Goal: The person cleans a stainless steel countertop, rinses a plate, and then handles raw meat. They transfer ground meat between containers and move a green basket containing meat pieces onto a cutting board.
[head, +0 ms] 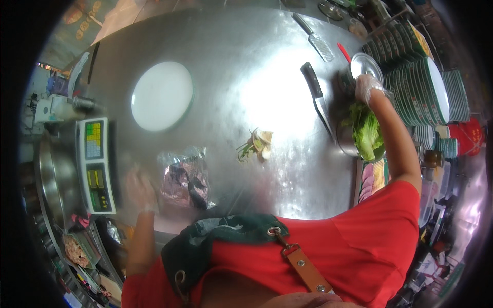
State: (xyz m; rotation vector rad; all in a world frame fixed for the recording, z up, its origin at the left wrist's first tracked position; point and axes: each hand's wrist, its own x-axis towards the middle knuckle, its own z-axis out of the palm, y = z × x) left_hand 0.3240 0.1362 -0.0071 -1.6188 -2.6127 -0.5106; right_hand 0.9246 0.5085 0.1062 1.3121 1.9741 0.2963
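Observation:
My right hand (368, 89), in a clear plastic glove, is at a round metal lid (362, 63) on the right; its fingers close at the lid's knob. A red handle (344, 52) sticks out beside that lid. Just below my right forearm, green lettuce leaves (368, 133) fill a metal container (346, 144). My left hand (141, 188), also gloved and blurred by motion, hovers with nothing in it between a crumpled foil packet (185, 179) and a digital scale (96, 165). Vegetable trimmings (257, 145) lie mid-table.
A white oval plate (162, 96) rests on the steel table (223, 77). A kitchen knife (317, 98) and a hand grater (314, 38) lie toward the right. Stacked green-rimmed plates (418, 90) stand along the right side. At the lower left is a tub of pale food (77, 250).

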